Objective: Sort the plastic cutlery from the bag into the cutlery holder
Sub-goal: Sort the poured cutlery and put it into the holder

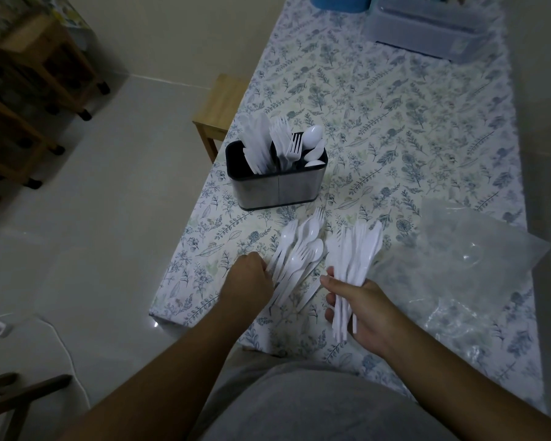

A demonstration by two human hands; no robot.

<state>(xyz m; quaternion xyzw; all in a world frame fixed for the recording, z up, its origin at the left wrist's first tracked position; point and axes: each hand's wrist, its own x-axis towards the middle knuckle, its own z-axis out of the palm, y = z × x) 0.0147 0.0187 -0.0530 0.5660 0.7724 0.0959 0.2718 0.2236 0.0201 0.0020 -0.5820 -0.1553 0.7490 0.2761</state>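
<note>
the right hand has its grip curled round a bundle of white plastic knives, handles in the palm, blades fanning up and away over the desk. just left of it a loose pile of spoons and forks lies flat on the floral cloth; the left hand rests at the pile's left edge with fingers curled, touching the handles. the cutlery holder stands beyond the pile, already holding knives, forks and spoons. the clear bag lies right of the knives.
</note>
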